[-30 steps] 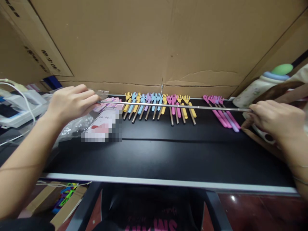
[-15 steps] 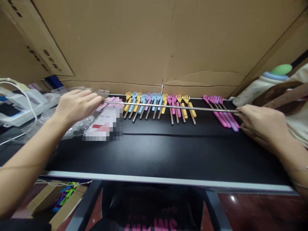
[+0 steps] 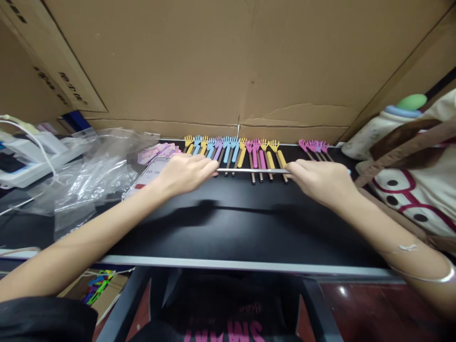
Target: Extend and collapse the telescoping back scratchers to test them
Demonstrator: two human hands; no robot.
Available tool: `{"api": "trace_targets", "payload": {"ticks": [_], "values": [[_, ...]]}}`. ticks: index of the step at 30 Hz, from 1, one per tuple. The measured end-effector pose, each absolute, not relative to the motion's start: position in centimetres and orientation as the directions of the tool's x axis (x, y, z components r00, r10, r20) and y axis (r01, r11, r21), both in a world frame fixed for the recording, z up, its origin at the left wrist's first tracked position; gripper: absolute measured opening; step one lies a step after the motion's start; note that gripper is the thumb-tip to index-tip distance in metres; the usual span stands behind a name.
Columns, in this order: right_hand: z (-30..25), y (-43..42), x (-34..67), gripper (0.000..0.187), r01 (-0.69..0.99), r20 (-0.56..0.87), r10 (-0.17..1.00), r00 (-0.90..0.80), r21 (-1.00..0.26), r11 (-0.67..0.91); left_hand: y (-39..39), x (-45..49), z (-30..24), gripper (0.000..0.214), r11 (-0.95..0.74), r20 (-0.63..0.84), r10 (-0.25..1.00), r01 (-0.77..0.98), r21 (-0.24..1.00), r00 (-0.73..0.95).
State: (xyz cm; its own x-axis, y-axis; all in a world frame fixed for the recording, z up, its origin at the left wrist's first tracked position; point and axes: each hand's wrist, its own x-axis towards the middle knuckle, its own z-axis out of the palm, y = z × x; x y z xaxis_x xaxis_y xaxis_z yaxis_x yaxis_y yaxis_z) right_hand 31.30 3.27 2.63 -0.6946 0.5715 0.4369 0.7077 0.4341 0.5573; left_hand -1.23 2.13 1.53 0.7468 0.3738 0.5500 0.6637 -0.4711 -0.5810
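Both fists are closed on one thin metal rod (image 3: 251,170): the left hand (image 3: 187,172) grips its left end, the right hand (image 3: 317,178) its right. The rod lies nearly level above the black table (image 3: 231,242), crossing in view the near ends of the colourful back scratchers (image 3: 261,160) at the far side. Sound handling calls for aligned wrists and even force along its length, lest it bend.
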Motion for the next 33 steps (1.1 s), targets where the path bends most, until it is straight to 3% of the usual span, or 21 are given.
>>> {"api": "trace_targets", "payload": {"ticks": [17,24,33], "values": [[2.0,0.2,26.0,0.034,0.708,0.454,0.543,-0.706,0.475,0.523,-0.6,3.1,2.0,0.031,-0.586,0.578,0.430,0.702,-0.405,0.693],[1.3,0.9,25.2,0.037,0.719,0.395,0.602,-0.694,0.422,0.552,0.7,2.5,1.0,0.032,-0.612,0.554,0.422,0.676,-0.410,0.718],[3.0,2.6,28.7,0.045,0.698,0.454,0.540,-0.709,0.560,0.446,0.9,-0.3,3.0,0.038,-0.525,0.514,0.436,0.672,-0.522,0.739]]}}
